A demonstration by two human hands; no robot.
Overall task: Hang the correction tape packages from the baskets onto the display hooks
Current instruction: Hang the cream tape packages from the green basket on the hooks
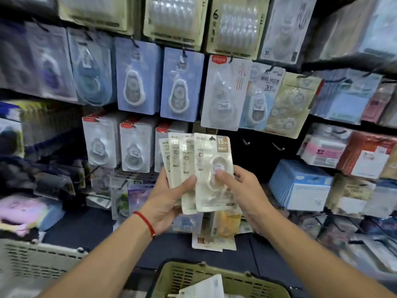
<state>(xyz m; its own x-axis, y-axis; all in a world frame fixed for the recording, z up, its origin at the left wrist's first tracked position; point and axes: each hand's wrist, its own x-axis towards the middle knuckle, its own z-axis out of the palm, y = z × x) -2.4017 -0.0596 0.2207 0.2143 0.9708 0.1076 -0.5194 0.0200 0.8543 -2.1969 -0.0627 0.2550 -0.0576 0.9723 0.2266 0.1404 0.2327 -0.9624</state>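
Note:
I hold a fanned stack of several cream correction tape packages (206, 168) in front of the display wall. My left hand (169, 198) grips the back ones from the left, thumb across their fronts. My right hand (240, 190) pinches the front package marked 15M, thumb on its blister. Two bare display hooks (247, 141) (278, 146) stick out of the dark panel just right of the stack. A green basket (217, 278) sits below, with a white package in it. A grey basket (36, 261) stands at the lower left.
Blue and white correction tape packs (137, 78) hang in rows above and to the left. More loose packages (212, 235) lie on the dark ledge below my hands. Boxed stationery (300, 186) fills the shelves on the right. Dark items and a pink bundle (19, 209) crowd the left.

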